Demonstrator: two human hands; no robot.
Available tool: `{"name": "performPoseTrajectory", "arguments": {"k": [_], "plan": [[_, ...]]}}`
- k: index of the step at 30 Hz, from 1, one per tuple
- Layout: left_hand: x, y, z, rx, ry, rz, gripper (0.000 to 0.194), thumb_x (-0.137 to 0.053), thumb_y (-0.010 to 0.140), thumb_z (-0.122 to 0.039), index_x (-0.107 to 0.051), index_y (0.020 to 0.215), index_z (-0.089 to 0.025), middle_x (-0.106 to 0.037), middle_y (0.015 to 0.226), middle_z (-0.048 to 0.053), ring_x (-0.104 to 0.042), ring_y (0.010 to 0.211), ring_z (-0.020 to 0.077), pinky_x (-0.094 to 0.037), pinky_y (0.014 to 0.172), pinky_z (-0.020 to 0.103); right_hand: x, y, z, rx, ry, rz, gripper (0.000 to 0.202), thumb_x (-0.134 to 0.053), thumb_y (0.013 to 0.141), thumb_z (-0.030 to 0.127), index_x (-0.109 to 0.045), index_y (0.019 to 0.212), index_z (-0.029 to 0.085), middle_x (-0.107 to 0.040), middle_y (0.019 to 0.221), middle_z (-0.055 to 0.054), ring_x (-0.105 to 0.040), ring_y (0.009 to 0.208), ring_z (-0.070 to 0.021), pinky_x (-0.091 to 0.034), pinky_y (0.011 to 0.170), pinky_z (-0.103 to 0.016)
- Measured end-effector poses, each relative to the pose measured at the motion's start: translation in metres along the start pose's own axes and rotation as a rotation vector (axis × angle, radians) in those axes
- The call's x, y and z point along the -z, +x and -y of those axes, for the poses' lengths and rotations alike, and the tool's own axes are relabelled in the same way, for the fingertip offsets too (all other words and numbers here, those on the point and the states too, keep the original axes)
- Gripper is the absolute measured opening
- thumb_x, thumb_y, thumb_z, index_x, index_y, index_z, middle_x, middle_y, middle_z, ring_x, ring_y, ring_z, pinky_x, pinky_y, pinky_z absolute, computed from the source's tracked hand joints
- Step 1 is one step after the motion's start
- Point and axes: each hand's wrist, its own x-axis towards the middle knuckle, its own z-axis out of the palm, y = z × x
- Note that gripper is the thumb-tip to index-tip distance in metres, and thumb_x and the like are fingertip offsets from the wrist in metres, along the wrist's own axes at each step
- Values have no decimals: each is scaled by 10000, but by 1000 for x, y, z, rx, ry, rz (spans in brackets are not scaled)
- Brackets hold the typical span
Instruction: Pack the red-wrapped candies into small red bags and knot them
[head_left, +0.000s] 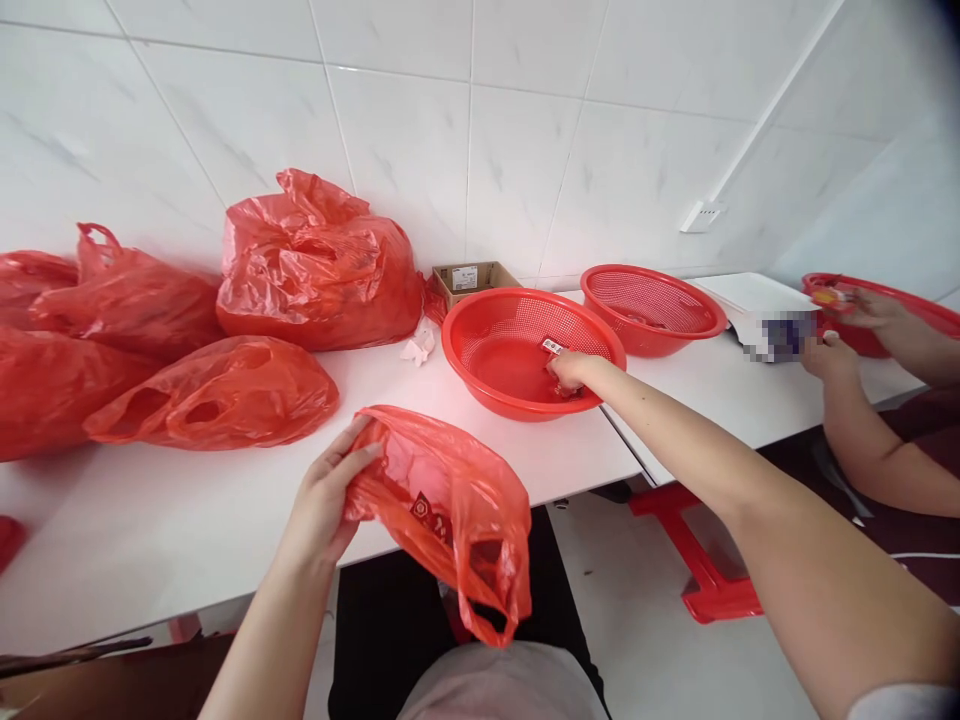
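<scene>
My left hand (330, 495) clamps the open red bag (491, 480) by its rim, I judge to keep its mouth wide; packets (422, 507) inside. Right hand (572, 371) dips into the near basket (487, 398), by a labelled packet (553, 346); grip unclear.

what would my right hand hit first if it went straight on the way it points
Likely the red basin, at its left inner wall; depth is unclear, so your right hand might brush the basin's floor first.
</scene>
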Motion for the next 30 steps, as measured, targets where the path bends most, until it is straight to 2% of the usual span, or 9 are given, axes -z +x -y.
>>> {"name": "performPoseTrajectory", "arguments": {"k": [4, 8, 12, 15, 19, 22, 25, 28, 30], "plan": [[-9, 14, -6, -104, -107, -119, 623, -747, 647, -143, -634, 1258, -175, -727, 947, 37, -622, 602, 85, -506, 523, 159, 7, 0, -7, 25, 169, 29, 238, -809, 654, 207, -645, 815, 144, -694, 838, -110, -684, 808, -250, -518, 709, -331], [3, 12, 15, -72, 66, -25, 734, -792, 656, -228, -561, 1351, -172, -717, 1042, 71, -646, 651, 106, -527, 551, 181, 14, -16, -5, 166, 458, -53, 191, -605, 897, 291, -527, 1043, 195, -697, 1042, -95, -698, 847, -156, -554, 737, -264], [17, 4, 32, -66, 167, -56, 752, -780, 697, -351, -529, 1388, -194, -636, 1302, 104, -654, 1080, 218, -531, 913, 292, 14, -53, 30, 503, 1047, -26, 253, -676, 847, 295, -505, 1010, 205, -697, 968, -57, -708, 847, -164, -587, 763, -309], [20, -2, 34, -107, 220, -65, 714, -752, 733, -392, -526, 1394, -245, -576, 1398, 89, -560, 1255, 271, -429, 1074, 402, 3, -89, 73, 683, 1188, 32, 305, -742, 787, 300, -554, 1008, 205, -668, 835, -5, -697, 765, -162, -588, 715, -321], [17, -7, 33, -134, 310, -21, 739, -734, 752, -423, -486, 1427, -250, -568, 1407, 102, -550, 1266, 312, -423, 1071, 471, -27, -120, 126, 710, 1119, -58, 295, -740, 791, 334, -597, 1021, 219, -645, 893, 1, -647, 765, -135, -545, 734, -297], [19, -7, 35, -132, 332, 5, 746, -722, 766, -434, -465, 1440, -246, -578, 1394, 111, -567, 1245, 319, -456, 1034, 474, -58, -116, 148, 668, 927, -192, 224, -723, 806, 297, -603, 982, 230, -625, 891, 14, -609, 789, -136, -508, 744, -284], [24, -6, 39, -143, 345, 16, 749, -710, 780, -436, -449, 1450, -228, -588, 1381, 121, -566, 1248, 312, -451, 1039, 460, -84, -95, 154, 664, 675, -371, 142, -614, 846, 114, -585, 946, 210, -623, 926, -9, -597, 846, -147, -479, 799, -291], [26, -6, 41, -162, 380, 6, 736, -698, 789, -436, -454, 1447, -211, -549, 1426, 121, -535, 1287, 296, -414, 1080, 434, -99, -77, 148, 613, 408, -472, 365, -438, 810, -58, -583, 1039, 187, -614, 1081, -81, -607, 937, -176, -473, 821, -310], [25, -7, 40, -156, 396, 0, 725, -693, 790, -437, -464, 1438, -204, -519, 1457, 113, -508, 1315, 285, -394, 1099, 414, -101, -74, 141, 576, 308, -435, 503, -394, 780, -91, -559, 1172, 177, -600, 1202, -123, -614, 1012, -207, -479, 832, -334]]}}
